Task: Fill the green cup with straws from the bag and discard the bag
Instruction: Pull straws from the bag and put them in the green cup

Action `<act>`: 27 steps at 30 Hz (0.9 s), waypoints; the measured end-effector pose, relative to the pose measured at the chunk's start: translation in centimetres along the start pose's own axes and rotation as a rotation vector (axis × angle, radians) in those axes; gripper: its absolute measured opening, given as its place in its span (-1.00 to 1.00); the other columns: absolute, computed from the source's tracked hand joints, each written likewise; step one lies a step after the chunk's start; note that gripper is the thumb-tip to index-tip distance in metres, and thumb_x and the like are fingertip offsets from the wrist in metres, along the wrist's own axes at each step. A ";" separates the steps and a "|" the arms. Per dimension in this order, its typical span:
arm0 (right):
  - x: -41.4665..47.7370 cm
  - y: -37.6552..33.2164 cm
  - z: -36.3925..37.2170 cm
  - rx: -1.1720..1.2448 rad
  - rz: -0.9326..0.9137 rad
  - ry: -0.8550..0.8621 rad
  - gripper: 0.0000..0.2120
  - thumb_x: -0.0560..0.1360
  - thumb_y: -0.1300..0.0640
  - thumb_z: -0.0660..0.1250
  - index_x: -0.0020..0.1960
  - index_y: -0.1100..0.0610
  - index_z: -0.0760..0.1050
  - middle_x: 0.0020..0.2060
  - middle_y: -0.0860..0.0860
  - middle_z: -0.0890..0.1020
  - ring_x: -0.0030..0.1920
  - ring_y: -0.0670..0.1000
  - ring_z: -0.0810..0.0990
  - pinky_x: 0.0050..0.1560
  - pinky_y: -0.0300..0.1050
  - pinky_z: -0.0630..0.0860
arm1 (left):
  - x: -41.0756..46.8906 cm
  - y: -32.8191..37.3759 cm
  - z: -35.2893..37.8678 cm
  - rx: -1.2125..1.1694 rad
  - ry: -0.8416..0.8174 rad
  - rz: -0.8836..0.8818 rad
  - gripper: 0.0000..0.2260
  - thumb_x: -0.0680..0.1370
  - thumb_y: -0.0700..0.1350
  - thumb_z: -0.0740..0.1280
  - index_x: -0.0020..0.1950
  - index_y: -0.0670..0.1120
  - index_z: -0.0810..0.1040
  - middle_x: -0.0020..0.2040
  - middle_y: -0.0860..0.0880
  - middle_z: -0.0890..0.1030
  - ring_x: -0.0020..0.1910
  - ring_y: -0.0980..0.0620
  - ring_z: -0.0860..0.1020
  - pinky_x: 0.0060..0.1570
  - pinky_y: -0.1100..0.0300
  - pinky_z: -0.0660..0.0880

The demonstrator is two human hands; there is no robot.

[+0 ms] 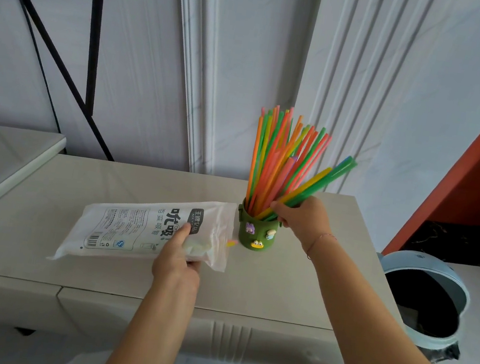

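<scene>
Bag (pixel 132 228) is laid flat on the worktop (pixel 278 290), long axis pointing right, and is pinched near its mouth by the left hand (pixel 178 261). Just beside the mouth, the cup (pixel 257 234) is packed with upright straws (pixel 280 156). More, slanted, are gripped at its rim by the right hand (pixel 302 214). A bin (pixel 423 302) is set lower, far right, nearer that hand.

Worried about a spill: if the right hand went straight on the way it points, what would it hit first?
Probably the straws standing in the green cup, just past the right hand; depth unclear.
</scene>
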State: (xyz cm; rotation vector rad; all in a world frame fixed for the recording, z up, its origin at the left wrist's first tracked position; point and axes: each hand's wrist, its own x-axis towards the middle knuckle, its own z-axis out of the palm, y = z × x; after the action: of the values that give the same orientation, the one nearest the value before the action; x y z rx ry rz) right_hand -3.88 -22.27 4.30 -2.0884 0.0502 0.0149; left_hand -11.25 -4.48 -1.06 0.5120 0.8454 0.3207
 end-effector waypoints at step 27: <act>-4.8 2.8 1.0 0.570 0.336 -0.166 -0.80 0.55 0.09 0.27 -0.07 0.23 0.52 -0.29 0.08 0.52 -0.38 -0.01 0.50 -0.43 -0.21 0.48 | -2.6 -0.6 0.1 0.065 -0.045 0.096 -0.60 0.41 -0.23 0.51 0.22 -0.11 0.56 0.10 -0.05 0.67 -0.04 0.01 0.66 0.04 -0.01 0.61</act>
State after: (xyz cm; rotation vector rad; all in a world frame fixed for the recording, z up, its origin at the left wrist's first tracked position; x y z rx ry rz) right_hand -8.83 -22.67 1.56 -1.4845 0.2720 0.3392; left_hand -12.77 -6.19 0.30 0.6193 0.7906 0.3697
